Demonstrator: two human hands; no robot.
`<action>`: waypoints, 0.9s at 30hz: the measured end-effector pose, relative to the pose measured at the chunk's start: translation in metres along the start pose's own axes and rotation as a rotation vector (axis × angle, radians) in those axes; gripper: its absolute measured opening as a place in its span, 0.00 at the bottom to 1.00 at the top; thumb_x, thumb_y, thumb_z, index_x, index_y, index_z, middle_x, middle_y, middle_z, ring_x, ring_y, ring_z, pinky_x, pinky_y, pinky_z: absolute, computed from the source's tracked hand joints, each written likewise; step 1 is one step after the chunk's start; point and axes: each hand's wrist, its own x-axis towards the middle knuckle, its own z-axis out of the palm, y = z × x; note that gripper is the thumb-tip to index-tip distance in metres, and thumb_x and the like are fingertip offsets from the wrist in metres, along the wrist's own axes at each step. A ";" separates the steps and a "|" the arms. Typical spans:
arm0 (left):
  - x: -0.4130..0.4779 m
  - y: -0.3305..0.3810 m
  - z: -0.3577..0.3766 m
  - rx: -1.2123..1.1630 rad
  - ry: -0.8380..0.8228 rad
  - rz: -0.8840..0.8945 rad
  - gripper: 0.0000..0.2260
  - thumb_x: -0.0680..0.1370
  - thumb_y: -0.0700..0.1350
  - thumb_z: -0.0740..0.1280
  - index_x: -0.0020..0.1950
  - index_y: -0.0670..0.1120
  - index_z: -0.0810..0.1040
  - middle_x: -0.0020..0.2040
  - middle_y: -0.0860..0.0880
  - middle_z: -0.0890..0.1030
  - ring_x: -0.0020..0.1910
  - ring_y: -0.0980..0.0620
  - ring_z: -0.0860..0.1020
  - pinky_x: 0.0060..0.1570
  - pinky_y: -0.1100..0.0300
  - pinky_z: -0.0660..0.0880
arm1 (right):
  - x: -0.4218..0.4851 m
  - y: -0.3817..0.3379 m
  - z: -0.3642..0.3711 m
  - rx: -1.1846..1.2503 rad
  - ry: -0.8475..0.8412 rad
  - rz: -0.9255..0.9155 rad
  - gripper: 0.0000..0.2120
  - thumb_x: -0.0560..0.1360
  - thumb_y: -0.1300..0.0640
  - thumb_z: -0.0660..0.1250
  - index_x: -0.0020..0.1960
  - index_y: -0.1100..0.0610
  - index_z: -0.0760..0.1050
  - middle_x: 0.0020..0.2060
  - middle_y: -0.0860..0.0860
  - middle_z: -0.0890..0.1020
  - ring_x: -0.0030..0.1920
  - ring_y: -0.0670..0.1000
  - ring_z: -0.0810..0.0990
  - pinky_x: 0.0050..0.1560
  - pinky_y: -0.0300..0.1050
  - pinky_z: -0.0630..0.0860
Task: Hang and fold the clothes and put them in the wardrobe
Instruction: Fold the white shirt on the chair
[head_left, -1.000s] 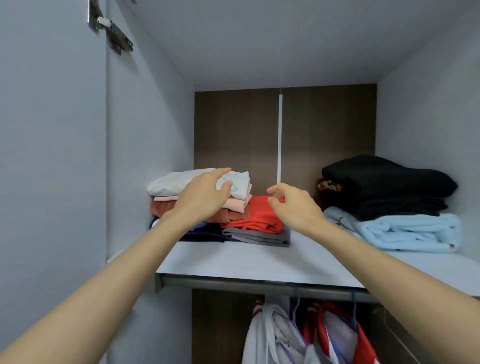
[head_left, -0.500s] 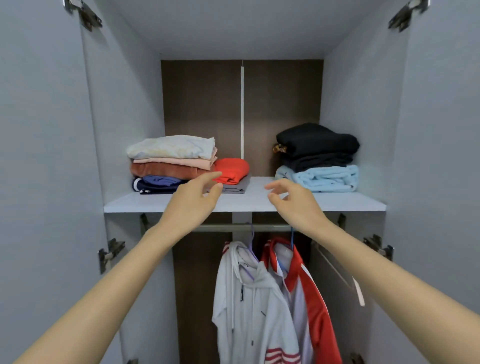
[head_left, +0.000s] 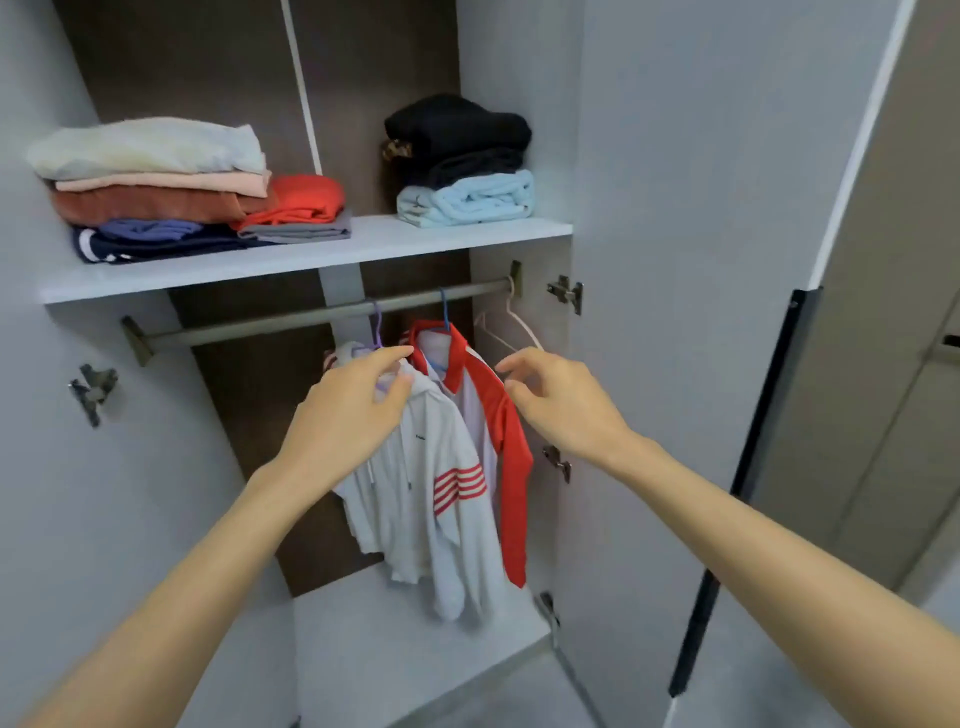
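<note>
Both hands are empty with fingers spread; left hand is by the white hoodie, right hand by the red jacket, mid frame; a careless tug could pull one off the rail.

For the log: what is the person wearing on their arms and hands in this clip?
Nothing that shows. The left hand and right hand are bare: no gloves, rings, watch or bands in view. Both forearms are uncovered right to the frame's bottom edge, so no sleeve is visible.

white shelf carries two piles — folded clothes left, towels right.
</note>
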 end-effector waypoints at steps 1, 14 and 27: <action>-0.009 0.008 0.006 -0.013 -0.028 0.012 0.17 0.81 0.53 0.59 0.70 0.56 0.71 0.64 0.52 0.77 0.62 0.51 0.75 0.53 0.60 0.67 | -0.018 0.005 -0.005 -0.011 0.002 0.032 0.12 0.78 0.56 0.60 0.59 0.49 0.76 0.53 0.44 0.82 0.52 0.48 0.79 0.54 0.50 0.76; -0.107 0.168 0.108 -0.209 -0.361 0.335 0.17 0.80 0.50 0.61 0.68 0.55 0.73 0.59 0.50 0.81 0.61 0.46 0.77 0.61 0.49 0.72 | -0.256 0.089 -0.107 -0.149 0.174 0.462 0.12 0.78 0.54 0.60 0.61 0.48 0.75 0.52 0.42 0.80 0.49 0.48 0.78 0.54 0.48 0.75; -0.271 0.402 0.221 -0.416 -0.769 0.690 0.16 0.81 0.51 0.59 0.69 0.54 0.71 0.62 0.55 0.78 0.61 0.52 0.75 0.61 0.49 0.72 | -0.566 0.144 -0.219 -0.255 0.422 0.956 0.12 0.78 0.55 0.61 0.60 0.50 0.76 0.52 0.44 0.81 0.43 0.45 0.76 0.45 0.43 0.71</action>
